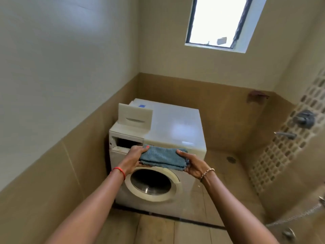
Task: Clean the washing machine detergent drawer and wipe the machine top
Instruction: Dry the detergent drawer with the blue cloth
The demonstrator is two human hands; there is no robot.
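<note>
Tiled walls enclose the washing machine (154, 184) at frame centre; its detergent drawer (135, 115) stands loose on the frame-left side of the machine top (175, 124), above the empty drawer slot (129, 142). Left hand (135, 159) and right hand (192, 164) each grasp one end of the folded blue cloth (163, 158) with curled fingers. A wiping stroke toward frame left could knock the unsecured drawer off the top.

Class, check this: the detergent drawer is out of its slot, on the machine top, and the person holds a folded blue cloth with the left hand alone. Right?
Not quite. In the head view both hands hold the blue cloth: the left hand grips one end, the right hand the other. The detergent drawer is indeed on the machine top.
</note>
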